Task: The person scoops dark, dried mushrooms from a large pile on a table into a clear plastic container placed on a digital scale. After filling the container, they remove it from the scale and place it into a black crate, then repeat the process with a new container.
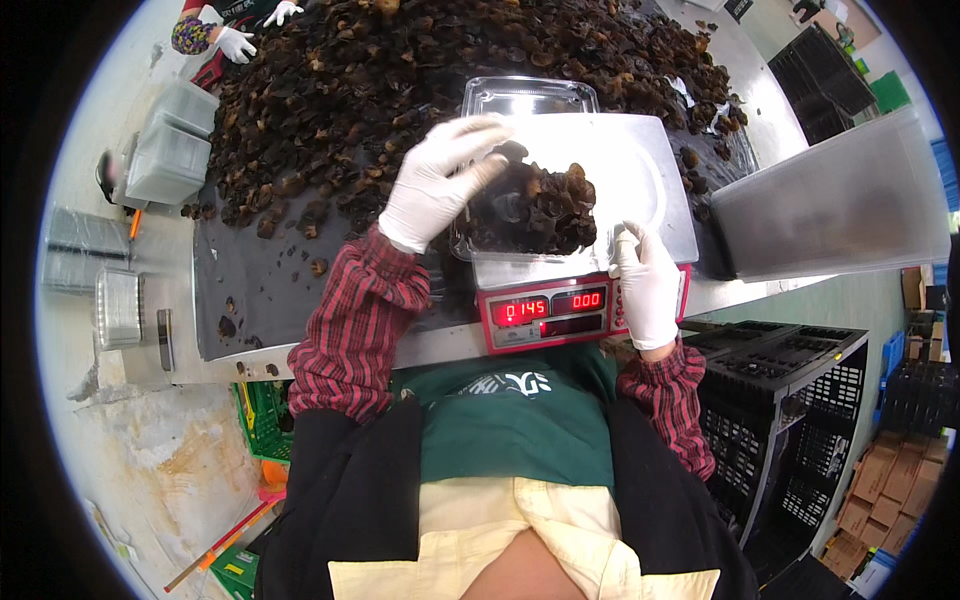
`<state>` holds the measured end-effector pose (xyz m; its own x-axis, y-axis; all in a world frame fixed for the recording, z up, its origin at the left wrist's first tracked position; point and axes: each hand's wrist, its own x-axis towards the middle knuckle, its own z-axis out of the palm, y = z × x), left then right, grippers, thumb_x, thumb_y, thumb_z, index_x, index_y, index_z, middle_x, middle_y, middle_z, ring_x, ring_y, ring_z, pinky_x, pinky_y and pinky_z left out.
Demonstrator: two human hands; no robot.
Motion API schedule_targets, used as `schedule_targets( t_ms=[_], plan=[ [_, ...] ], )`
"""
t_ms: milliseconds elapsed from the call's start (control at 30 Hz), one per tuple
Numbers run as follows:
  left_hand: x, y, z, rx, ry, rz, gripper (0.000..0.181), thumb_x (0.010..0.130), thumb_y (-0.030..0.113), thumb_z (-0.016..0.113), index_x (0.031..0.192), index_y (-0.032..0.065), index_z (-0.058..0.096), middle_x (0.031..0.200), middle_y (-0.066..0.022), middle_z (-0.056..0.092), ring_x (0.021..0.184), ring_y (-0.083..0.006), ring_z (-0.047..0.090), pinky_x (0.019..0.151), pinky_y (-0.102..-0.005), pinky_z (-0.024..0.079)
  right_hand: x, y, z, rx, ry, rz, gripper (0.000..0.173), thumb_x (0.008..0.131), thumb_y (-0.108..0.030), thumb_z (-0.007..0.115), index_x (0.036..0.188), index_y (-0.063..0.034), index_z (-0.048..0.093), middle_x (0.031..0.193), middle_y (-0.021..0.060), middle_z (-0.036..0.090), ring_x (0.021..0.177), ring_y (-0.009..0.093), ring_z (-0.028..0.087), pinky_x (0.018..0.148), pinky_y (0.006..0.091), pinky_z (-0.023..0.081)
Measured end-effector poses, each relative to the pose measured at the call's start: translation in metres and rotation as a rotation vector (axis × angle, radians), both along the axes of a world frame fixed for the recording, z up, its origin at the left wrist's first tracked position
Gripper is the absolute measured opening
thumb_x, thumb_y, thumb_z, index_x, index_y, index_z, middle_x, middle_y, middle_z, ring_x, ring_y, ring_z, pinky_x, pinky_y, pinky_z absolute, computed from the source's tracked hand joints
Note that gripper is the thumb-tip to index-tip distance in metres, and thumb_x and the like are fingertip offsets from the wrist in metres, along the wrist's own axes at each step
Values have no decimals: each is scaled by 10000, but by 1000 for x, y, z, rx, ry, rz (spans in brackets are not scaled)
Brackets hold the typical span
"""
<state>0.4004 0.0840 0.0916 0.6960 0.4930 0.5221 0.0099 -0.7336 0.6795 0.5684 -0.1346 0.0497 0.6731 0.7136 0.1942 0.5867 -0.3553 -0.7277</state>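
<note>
A clear plastic clamshell container (577,257) lies on the metal pan of a red digital scale (673,195), partly filled with dark wood ear fungus (559,214). My gloved left hand (446,180) is over the container's left side, its fingers bent at the fungus; whether they pinch a piece is hidden. Beyond the scale pan stands the container's raised clear lid (529,88). My gloved right hand (646,285) is at the pan's front right, above the scale's keys, with thumb and fingers drawn together. The scale's red display is lit.
A large heap of wood ear (337,97) covers black sheeting on the table. Clear containers (169,161) stand at left; a tall nested stack of clear plastic (832,199) leans at right. Black crates (780,360) stand below right. Another person's gloved hands (236,45) are at top left.
</note>
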Motion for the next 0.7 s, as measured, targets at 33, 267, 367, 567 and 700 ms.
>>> schedule_targets(
  t_ms=[33,267,367,567,700],
  plan=[
    [-3,5,0,-49,-36,33,253,868,74,668,1118,35,676,1185,-109,632,1085,-208,600,941,-299,466,1,-1,-1,7,-1,-1,272,975,-157,563,1163,36,602,831,55,650,648,72,573,608,222,469],
    [-3,49,-22,56,58,299,265,901,169,639,1143,68,674,1140,-109,672,1086,-222,618,944,-316,462,-7,-7,-3,32,84,76,316,986,-233,542,1134,39,606,722,71,636,537,98,582,559,217,449],
    [16,66,-36,-98,259,313,494,864,168,666,1342,142,546,1201,-123,652,1100,-204,610,953,-306,454,-14,-5,1,24,-71,173,293,989,-253,518,1008,15,636,540,67,600,456,102,568,511,238,437],
    [22,60,-37,-648,-385,-99,585,941,155,605,1459,47,354,1218,-149,631,1141,-189,576,1011,-304,421,-20,-5,12,32,734,24,336,1019,-295,440,1003,7,587,654,110,651,525,122,596,515,259,464],
    [-41,20,-22,-111,-79,-141,568,917,539,522,1015,14,715,1316,-184,565,1344,-325,406,1113,-453,291,-22,-4,10,358,887,38,442,1029,-393,404,941,7,571,673,99,648,535,126,575,547,241,466]
  ],
)
